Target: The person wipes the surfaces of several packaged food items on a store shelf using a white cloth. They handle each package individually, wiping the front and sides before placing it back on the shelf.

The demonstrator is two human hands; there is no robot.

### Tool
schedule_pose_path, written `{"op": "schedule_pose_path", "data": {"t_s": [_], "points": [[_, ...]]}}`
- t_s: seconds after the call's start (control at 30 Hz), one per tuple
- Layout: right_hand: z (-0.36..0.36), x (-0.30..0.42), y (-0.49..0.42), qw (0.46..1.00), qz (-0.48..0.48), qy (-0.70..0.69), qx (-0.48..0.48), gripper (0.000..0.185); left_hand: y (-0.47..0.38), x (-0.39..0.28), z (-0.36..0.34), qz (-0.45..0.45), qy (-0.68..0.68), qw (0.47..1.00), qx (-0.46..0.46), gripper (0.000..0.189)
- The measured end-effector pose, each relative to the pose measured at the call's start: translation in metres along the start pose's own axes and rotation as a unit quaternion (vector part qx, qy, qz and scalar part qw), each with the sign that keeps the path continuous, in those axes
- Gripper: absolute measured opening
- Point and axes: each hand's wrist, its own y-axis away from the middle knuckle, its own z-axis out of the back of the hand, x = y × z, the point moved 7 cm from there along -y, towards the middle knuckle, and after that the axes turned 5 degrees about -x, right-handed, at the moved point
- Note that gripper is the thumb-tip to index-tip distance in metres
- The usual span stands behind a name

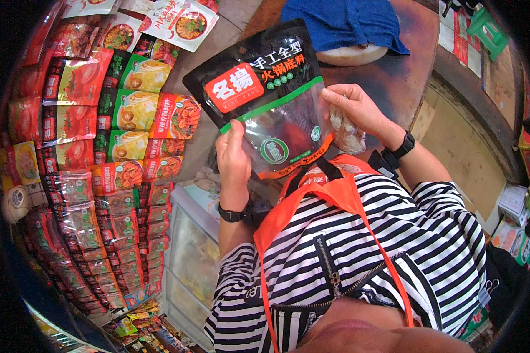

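A black plastic pouch of hotpot soup base (265, 99) with a clear window, a green stripe and an orange bottom band is held up in front of the red apron (309, 198). Through the window its contents look dark and reddish. My left hand (234, 154) grips the pouch's left edge, thumb on the front. On the right edge, my right hand (360, 108) pinches the pouch between thumb and fingers. A clear plastic bag with pale contents (346, 128) hangs just under my right hand; whether the fingers hold it too, I cannot tell.
Rows of packaged seasonings (132, 145) fill the display at left. Beyond the pouch, a blue cloth (340, 24) covers part of a round pale object (353, 55) on a dark, worn tabletop (393, 84). A glass-topped case (190, 260) stands at lower left; a green plastic item (488, 33) lies upper right.
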Motion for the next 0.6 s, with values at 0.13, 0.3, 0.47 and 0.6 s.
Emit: {"op": "schedule_pose_path", "data": {"t_s": [0.13, 0.3, 0.47, 0.6], "points": [[0.007, 0.022, -0.005, 0.990, 0.097, 0.082, -0.057, 0.033, -0.002, -0.003, 0.007, 0.004, -0.055, 0.998, -0.011, 0.035], [0.012, 0.053, -0.017, 0.978, 0.190, 0.060, -0.066, 0.030, 0.005, -0.005, 0.006, 0.026, -0.035, 0.999, -0.001, 0.031], [0.014, 0.055, -0.033, 0.983, 0.169, -0.003, -0.065, 0.031, 0.003, -0.003, 0.006, 0.034, -0.031, 0.999, 0.026, 0.034], [0.009, 0.055, -0.036, 0.981, 0.186, -0.035, -0.050, 0.030, 0.003, 0.001, 0.007, 0.045, -0.025, 0.998, 0.044, 0.037]]}}
